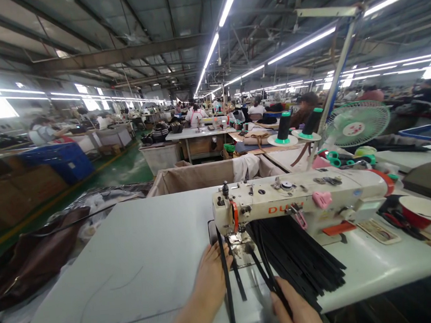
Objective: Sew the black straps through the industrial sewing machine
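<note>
A white sewing machine (255, 203) stands on a pale table (133, 251). My left hand (212, 275) lies beside the needle area, its fingers together on a long black strap (228, 288) that runs down toward me. Just right of those fingers, a shorter black strip (239, 278) comes out near the presser foot. Lower right, my right hand (294, 306) is closed around thin black straps (268, 271) that lead up under the machine's arm. Beside it, a thick bundle of black straps (303, 258) is spread beneath the machine arm.
Behind the table is a fabric-lined bin (194, 175). Two black thread cones (284, 127) and a green fan (358, 124) stand behind the machine. Scissors (402, 222) and a red-and-white bowl (421, 208) lie at the right. People work farther back.
</note>
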`<state>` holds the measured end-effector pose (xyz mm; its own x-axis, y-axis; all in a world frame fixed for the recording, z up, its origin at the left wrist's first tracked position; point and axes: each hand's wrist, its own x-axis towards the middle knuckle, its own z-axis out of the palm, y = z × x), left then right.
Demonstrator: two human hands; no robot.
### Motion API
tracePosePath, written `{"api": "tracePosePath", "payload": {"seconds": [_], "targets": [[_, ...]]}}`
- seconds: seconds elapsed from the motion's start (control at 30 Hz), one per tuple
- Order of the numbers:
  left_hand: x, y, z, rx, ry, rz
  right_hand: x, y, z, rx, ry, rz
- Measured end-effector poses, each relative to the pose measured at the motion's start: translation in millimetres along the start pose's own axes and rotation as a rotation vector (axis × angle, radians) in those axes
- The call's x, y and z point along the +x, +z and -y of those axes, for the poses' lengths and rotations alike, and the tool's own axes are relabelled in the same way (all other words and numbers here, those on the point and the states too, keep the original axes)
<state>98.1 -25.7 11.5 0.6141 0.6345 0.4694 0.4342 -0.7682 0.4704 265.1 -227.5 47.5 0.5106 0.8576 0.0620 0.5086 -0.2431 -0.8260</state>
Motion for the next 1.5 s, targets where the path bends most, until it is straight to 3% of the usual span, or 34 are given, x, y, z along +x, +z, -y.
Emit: {"api": "tracePosePath", "payload": {"seconds": [0.1,0.3,0.57,0.97,1.27,1.5], "targets": [[1.1,0.0,-0.3,0.006,0.006,-0.001,15.6,-8.5,-7.4,-0.280,-0.068,-0.077],[1.2,3.8,1.8,0.025,0.025,-0.038,39.1,-17.3,3.1,-0.817,-0.041,-0.197],[2.5,4.2,1.4,0.019,0.029,-0.053,44.6,-14.8,0.7,-1.088,-0.169,-0.247],[2.1,1.7,0.6,0.034,0.008,-0.030,45.2,-8.5,18.8,-1.091,-0.225,-0.199],[3.4,-4.2,-1.4,0.015,-0.033,0.034,48.2,-13.6,37.2,-0.952,-0.058,-0.067],[2.2,-6.5,-3.2,-0.001,-0.048,0.046,54.1,-25.6,41.6,-0.557,0.183,-0.006]]}}
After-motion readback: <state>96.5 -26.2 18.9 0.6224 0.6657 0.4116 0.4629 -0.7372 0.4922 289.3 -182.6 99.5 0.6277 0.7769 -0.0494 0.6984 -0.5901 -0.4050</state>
